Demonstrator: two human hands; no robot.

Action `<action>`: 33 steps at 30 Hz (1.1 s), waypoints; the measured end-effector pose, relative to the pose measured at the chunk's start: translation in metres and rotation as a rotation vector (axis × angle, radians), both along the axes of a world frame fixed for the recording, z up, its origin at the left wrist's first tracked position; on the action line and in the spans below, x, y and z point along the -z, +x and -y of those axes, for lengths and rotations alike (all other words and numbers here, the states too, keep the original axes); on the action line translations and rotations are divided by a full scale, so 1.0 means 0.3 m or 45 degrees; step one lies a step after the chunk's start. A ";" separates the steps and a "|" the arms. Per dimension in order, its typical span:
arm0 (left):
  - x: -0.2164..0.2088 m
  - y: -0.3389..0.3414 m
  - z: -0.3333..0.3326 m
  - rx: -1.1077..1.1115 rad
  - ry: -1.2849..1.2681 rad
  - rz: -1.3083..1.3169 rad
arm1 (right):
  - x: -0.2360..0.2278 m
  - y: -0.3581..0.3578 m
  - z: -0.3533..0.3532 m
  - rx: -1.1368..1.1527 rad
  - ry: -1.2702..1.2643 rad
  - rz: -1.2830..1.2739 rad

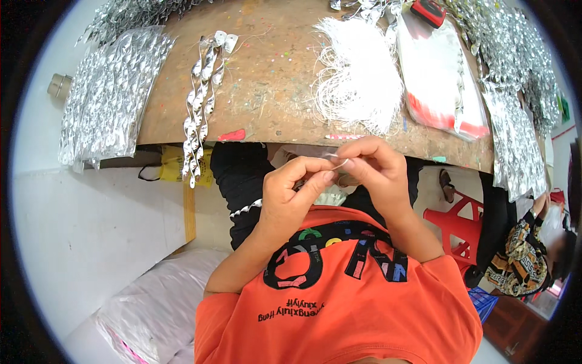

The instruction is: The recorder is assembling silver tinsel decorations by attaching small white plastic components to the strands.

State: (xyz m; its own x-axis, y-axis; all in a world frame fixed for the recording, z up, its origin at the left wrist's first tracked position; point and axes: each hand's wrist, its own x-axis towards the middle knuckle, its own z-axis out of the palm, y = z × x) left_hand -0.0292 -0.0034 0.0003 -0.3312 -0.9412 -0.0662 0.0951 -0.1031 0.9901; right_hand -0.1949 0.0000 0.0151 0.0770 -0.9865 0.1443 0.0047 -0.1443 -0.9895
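Note:
My left hand (292, 191) and my right hand (379, 173) meet in front of my chest, just off the table's near edge. Between their fingertips runs a thin white string (343, 165), pinched on both sides and bent into a small curve. Whether a knot or another small part sits under the fingers cannot be made out. Ahead on the left, a few twisted silver strips (203, 97) with a white tab at the top lie on the table, their lower ends hanging over its edge. A short silver twisted piece (245, 208) shows against my dark trouser leg.
The brown table (267, 91) bears a bundle of white strings (357, 73), clear bags with red edges (436, 79) and a red-and-black tool (428, 11). Bagged silver spirals (115, 97) lie left, more silver strips (515, 121) right. A red stool (458, 224) and a person in patterned clothing (518, 258) are rightward.

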 end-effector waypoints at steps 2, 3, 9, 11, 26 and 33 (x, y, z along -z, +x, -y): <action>0.003 -0.002 0.006 -0.024 -0.054 -0.039 | -0.005 0.005 0.002 -0.062 0.357 0.514; 0.002 -0.002 0.006 -0.024 -0.053 -0.038 | 0.002 0.001 0.009 -0.133 0.377 0.567; -0.012 -0.006 0.011 -0.072 0.101 -0.217 | 0.024 -0.003 0.011 -0.205 0.438 0.566; -0.003 -0.006 0.013 -0.059 0.136 -0.272 | 0.024 -0.003 0.011 -0.186 0.437 0.541; 0.003 -0.012 0.023 -0.035 0.314 -0.376 | 0.046 -0.021 0.010 -0.158 0.225 0.228; -0.006 -0.009 0.027 -0.008 0.324 -0.248 | 0.023 -0.064 0.025 -0.200 0.116 -0.005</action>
State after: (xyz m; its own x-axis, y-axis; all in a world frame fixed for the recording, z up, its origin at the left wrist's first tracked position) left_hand -0.0318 -0.0115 0.0020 -0.3547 -0.9047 -0.2360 0.2821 -0.3442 0.8955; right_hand -0.2142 -0.0076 0.0083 0.2317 -0.9713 0.0544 0.0165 -0.0520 -0.9985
